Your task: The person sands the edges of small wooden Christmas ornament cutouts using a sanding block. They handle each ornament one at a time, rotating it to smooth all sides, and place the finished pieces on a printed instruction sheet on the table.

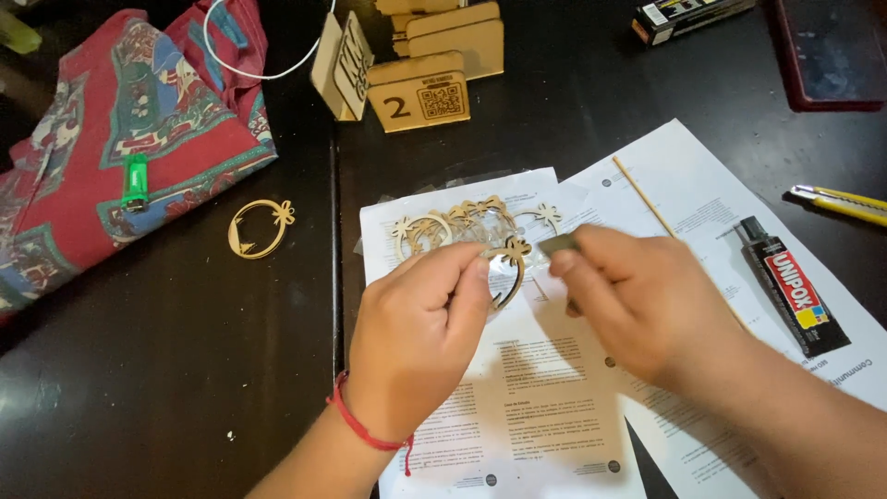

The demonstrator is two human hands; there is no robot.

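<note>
Head view: hands (420, 323) on wooden ornament (508, 268), perhaps.

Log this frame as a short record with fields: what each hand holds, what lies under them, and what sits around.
left hand: pinches a round wooden cutout ornament, red string bracelet on the wrist
right hand: grip on a small grey piece, blurred, kind unclear
under hands: printed paper sheets with more wooden ornaments
left of sheets: single oval ornament, patterned red cloth with a green lighter
right of sheets: black glue tube, thin wooden stick, yellow utility knife
far edge: wooden numbered stands
</note>
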